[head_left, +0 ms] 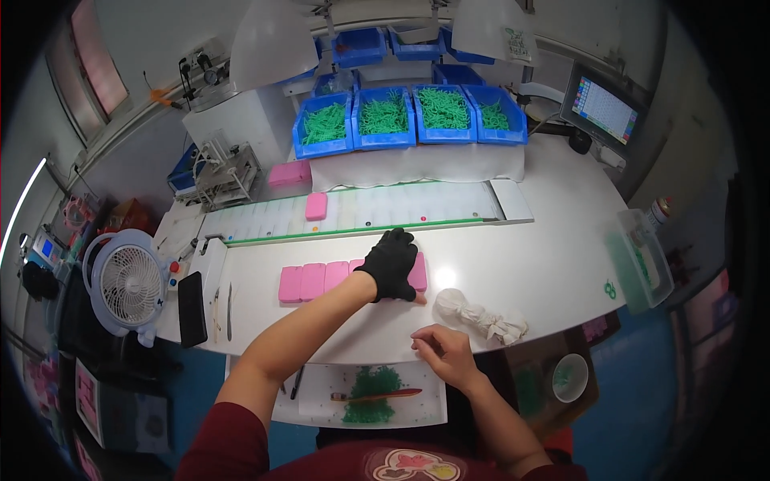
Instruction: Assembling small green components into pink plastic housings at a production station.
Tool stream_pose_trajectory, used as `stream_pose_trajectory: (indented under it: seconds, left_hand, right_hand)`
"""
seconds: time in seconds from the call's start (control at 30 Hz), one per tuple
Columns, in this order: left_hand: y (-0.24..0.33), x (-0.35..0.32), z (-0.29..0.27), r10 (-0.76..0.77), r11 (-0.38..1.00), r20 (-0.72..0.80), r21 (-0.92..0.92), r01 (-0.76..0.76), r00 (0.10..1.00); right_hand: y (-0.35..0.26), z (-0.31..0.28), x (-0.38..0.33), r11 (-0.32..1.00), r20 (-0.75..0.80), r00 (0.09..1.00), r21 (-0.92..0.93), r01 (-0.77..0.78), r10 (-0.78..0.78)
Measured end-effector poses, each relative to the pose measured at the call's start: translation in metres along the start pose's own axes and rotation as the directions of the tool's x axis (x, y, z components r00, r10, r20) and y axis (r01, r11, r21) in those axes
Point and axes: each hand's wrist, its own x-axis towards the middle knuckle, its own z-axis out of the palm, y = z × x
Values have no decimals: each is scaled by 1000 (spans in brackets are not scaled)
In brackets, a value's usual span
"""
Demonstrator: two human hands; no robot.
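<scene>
My left hand [391, 267], in a black glove with a bare thumb tip, reaches across the right end of a row of pink blocks [314, 282] on the white table. Its fingers lie on the far side and its thumb on the near side, closed about a pink block [419, 273] that shows partly beside the palm. The glove hides the blocks beneath it. My bare right hand [447, 353] rests at the table's front edge with its fingers curled in; whether anything is in them is hidden. Just beyond it lies a bundled white cloth [479, 315].
Behind the row runs a flat conveyor [385, 209] with one pink block [317, 206] on it. Blue bins [385, 145] of green pieces stand at the back. A fan [128, 280], phone [192, 309] and tweezers [229, 313] are left; a monitor [601, 104] stands right. Below is an open drawer [313, 398].
</scene>
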Motion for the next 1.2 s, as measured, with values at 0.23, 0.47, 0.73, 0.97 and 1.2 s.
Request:
stream_pose_trajectory:
  seconds: [0.23,0.47,0.73,0.97,1.2]
  left_hand:
    - [42,-78,-19,-225,160,23,-985,61,974]
    - [74,-154,-4,-402,-35,28,-999,15,915]
    - [89,-179,-11,-355,466,-231,-884,-43,906]
    - [98,-182,-19,-629,282,-34,-941,188,776]
    - [105,-171,-26,-670,199,-26,-969,146,742]
  right_hand:
    - [-21,-9,-20,875,-12,953,399,-274,304]
    - [-54,13,-1,677,312,837,492,-547,449]
    - [-54,47,7,366,508,753,665,-651,418]
    - [-65,53,3,595,204,880,669,-445,428]
    - [-67,53,-1,761,79,922,540,-360,379]
